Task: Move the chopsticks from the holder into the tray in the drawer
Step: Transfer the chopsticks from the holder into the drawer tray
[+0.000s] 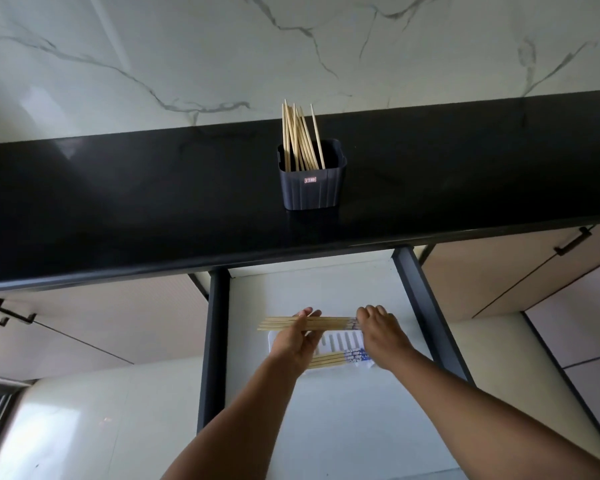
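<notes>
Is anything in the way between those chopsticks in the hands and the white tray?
Nothing visible. The left hand and right hand hold the bundle of chopsticks flat just over the far edge of the white tray. More chopsticks already lie at its near side, but the slotted middle shows bare.

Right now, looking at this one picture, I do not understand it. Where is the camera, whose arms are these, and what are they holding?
The camera sits on a person's head and looks down, so the arms are their own. There is no machine. On the black counter stands a dark holder with chopsticks inside. Below it, an open drawer contains a white tray. The left hand and right hand together hold a bundle of chopsticks level above the tray. A few more already lie in it.
</notes>
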Demonstrator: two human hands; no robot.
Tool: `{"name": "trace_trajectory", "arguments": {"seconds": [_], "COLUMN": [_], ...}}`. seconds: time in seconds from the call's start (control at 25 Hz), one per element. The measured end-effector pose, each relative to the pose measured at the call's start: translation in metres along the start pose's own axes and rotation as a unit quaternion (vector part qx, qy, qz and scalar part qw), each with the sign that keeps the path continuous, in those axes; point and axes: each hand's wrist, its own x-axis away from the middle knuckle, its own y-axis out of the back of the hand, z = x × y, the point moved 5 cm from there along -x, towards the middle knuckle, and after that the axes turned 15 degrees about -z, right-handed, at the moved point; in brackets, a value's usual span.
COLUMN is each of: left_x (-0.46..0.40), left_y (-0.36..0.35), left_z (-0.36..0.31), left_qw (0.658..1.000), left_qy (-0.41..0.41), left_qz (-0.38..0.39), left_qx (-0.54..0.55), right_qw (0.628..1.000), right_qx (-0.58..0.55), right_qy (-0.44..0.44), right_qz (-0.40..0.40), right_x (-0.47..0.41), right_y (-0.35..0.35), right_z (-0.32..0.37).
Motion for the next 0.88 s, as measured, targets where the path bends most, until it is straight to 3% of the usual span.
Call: {"name": "trace_trajectory", "arguments": {"seconds": [0.16,0.24,0.28,0.36,0.44,0.48,0.6,0.76,0.88], "left_x": [-0.044,-0.048,-0.051,-0.043,-0.039,-0.038,-0.052,-0.067,-0.066], "left_y": [0.053,0.070,0.077,0.073,0.056,0.050,0.051,0.064,0.062], "left_z": [-0.024,-0.041,-0.050,-0.065,-0.052,-0.037,0.004,0.025,0.027], "left_qw": [0.984,0.960,0.916,0.753,0.610,0.562,0.482,0.379,0.343], "left_qy": [-0.049,-0.138,-0.213,-0.402,-0.533,-0.548,-0.515,-0.454,-0.430], "left_qz": [-0.171,-0.223,-0.260,-0.251,-0.119,-0.050,0.053,0.045,0.031], "left_qx": [-0.003,-0.097,-0.218,-0.457,-0.574,-0.618,-0.706,-0.805,-0.835], "right_qw": [0.998,0.997,0.996,0.995,0.995,0.995,0.995,0.996,0.993], "right_qx": [0.041,0.051,0.053,0.074,0.072,0.070,0.073,0.072,0.070], "right_qy": [-0.011,-0.027,-0.034,-0.028,-0.027,-0.024,-0.009,-0.001,0.016], "right_qz": [0.043,0.057,0.061,0.063,0.067,0.069,0.073,0.053,0.089], "right_x": [0.008,0.010,0.010,0.005,-0.001,-0.004,-0.008,-0.014,-0.018], "right_y": [-0.026,-0.034,-0.037,-0.041,-0.041,-0.045,-0.051,-0.059,-0.069], "right_z": [-0.016,-0.019,-0.019,-0.018,-0.011,-0.009,-0.002,0.000,-0.001]}}
